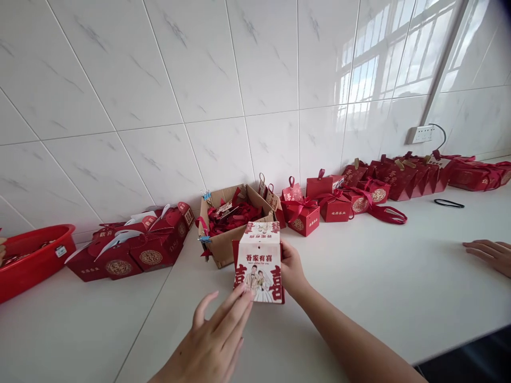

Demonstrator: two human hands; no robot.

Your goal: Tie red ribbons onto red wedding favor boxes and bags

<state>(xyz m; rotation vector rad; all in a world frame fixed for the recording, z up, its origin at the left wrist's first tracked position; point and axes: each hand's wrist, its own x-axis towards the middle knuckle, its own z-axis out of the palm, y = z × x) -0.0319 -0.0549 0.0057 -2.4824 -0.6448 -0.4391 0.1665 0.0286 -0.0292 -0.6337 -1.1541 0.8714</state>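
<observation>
A small red and white gift box [258,255] with a printed couple and red characters stands in front of me on the white table. My right hand [293,268] grips its right side, the fingers partly hidden behind it. Fingers stretched out, my left hand [223,324] rests its fingertips on the lower front of the box and holds nothing. Just behind is an open cardboard carton [219,250] with dark red ribbons [235,215] and tags inside, blue clips on its left edge.
Red gift boxes [151,256] and a red basin [59,244] stand at left. More boxes [305,219] line the tiled wall [215,69] to the right. A black loop [449,204] lies on the table [359,287]. Another person's hand [489,256] rests at the right edge.
</observation>
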